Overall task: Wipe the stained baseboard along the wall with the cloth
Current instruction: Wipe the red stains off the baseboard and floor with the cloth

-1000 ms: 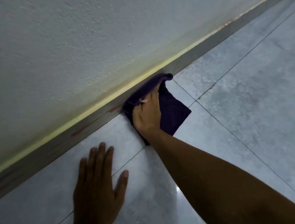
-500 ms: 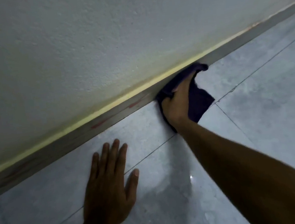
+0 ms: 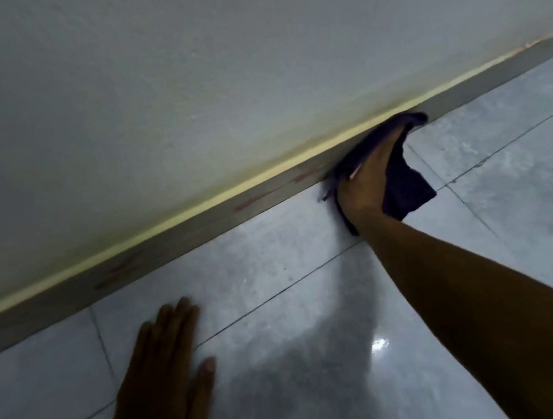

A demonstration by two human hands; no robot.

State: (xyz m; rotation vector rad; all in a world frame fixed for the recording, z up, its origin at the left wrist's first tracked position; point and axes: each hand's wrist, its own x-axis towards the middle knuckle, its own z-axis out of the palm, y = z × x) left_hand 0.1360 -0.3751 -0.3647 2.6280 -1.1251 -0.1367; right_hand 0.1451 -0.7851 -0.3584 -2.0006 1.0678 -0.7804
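- The right hand (image 3: 366,181) has its fingers clamped on the cloth (image 3: 403,184), pressing it against the baseboard (image 3: 185,233) where it meets the floor (image 3: 276,278).
- The left hand (image 3: 163,377) lies flat on the floor, fingers together.
- Risk, as I judge it — the red stains (image 3: 253,202) lie left of the cloth; sweeping right misses them.
- Since a second ago, the cloth has slid right along the baseboard.
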